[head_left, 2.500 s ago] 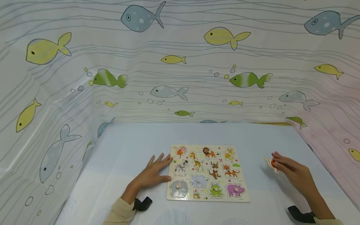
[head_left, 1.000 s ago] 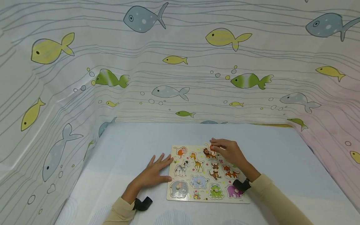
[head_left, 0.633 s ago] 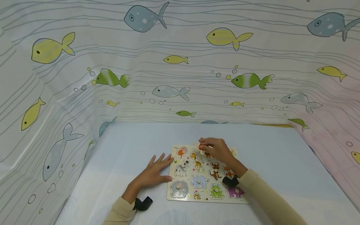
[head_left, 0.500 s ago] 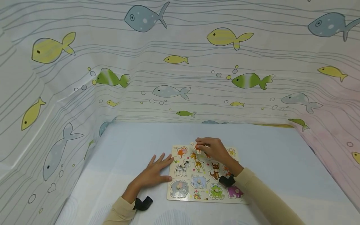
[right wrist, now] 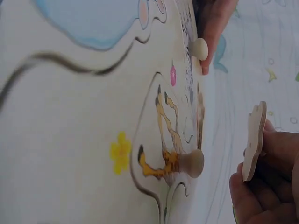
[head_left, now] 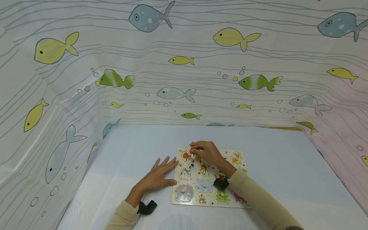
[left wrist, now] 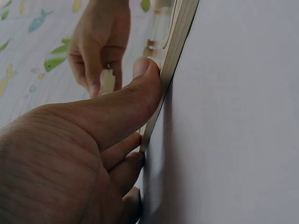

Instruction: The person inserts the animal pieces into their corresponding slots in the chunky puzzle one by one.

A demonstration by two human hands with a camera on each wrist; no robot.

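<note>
My right hand (head_left: 208,154) pinches an orange monkey puzzle piece (head_left: 191,151) above the upper left corner of a wooden animal puzzle board (head_left: 192,204). In the right wrist view the thin piece (right wrist: 255,142) is seen edge-on, raised off the board. Right beside it on the board is a printed monkey picture (head_left: 185,156) in the same orange. My left hand (head_left: 156,178) lies with spread fingers at the board's left edge; in the left wrist view its thumb (left wrist: 147,77) touches the edge.
Knobbed animal pieces sit in the board, among them a giraffe (head_left: 204,169), zebra (head_left: 187,172), elephant (head_left: 184,192) and frog (head_left: 222,196). The right forearm covers the board's right part. A fish-patterned sheet (head_left: 138,108) stands behind the pale table (head_left: 143,137).
My right hand has carried the monkey piece leftward, from the table right of the board, across its upper side to the upper left corner. The left hand has stayed at the left edge.
</note>
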